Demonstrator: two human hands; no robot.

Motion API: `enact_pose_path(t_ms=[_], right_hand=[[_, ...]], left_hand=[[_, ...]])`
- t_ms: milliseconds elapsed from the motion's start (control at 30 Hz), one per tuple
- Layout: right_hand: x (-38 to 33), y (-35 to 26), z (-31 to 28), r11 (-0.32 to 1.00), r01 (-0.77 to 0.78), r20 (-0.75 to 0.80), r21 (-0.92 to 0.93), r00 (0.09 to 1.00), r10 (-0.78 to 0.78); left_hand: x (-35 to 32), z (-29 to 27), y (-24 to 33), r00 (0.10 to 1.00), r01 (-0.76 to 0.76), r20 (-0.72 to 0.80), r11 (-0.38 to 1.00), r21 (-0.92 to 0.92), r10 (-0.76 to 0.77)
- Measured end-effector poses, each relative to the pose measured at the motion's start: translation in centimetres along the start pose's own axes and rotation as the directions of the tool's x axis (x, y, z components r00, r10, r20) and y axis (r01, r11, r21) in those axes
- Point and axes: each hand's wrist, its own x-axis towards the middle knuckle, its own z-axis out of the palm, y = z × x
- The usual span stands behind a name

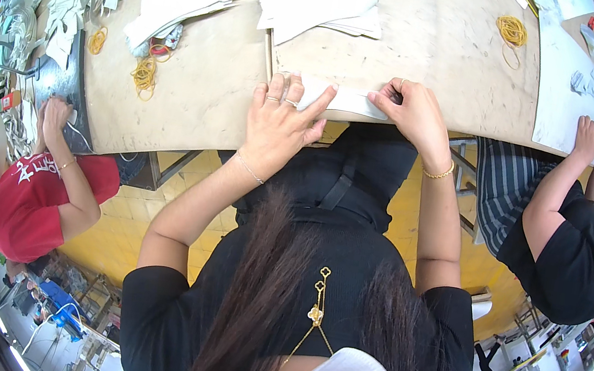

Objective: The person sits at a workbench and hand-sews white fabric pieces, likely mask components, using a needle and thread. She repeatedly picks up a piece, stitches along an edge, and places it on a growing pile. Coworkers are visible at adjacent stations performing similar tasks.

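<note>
My left hand (pixel 279 124) lies flat at the near edge of the tan worktable (pixel 426 58), its fingers pressing the left end of a narrow white cut piece (pixel 345 100). My right hand (pixel 414 111) pinches the right end of that same piece between thumb and fingers. The piece lies along the table's edge between both hands. A loose stack of similar white pieces (pixel 317 10) rests farther back on the table.
Yellow rubber bands (pixel 512 29) lie far right, more rubber bands (pixel 145 72) at the left by another white stack (pixel 186 1). A person in red (pixel 38 203) works at my left, a person in black (pixel 567 244) at my right.
</note>
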Motion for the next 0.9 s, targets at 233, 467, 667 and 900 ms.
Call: enact_pose_path(t_ms=[233,467,667,900], right_hand=[[0.4,-0.2,-0.4,0.999,-0.003,0.005,-0.038,1.000,0.003],[0.7,-0.2,-0.5,0.994,-0.001,0.025,-0.105,1.000,0.004],[0.3,1.1,-1.9,0.991,-0.055,-0.012,-0.124,0.998,0.054],[0.2,1.4,-1.6,0.971,0.048,-0.057,-0.234,0.996,-0.063]], left_hand=[[0.6,-0.8,0.9,0.993,0.023,0.118,0.999,0.031,-0.027],[1.2,-1.5,1.6,0.970,0.030,0.238,0.998,0.055,-0.043],[1.4,-2.0,1.7,0.964,0.025,0.263,0.998,0.062,-0.041],[1.7,-2.5,1.3,0.982,0.050,0.181,0.999,-0.012,-0.047]])
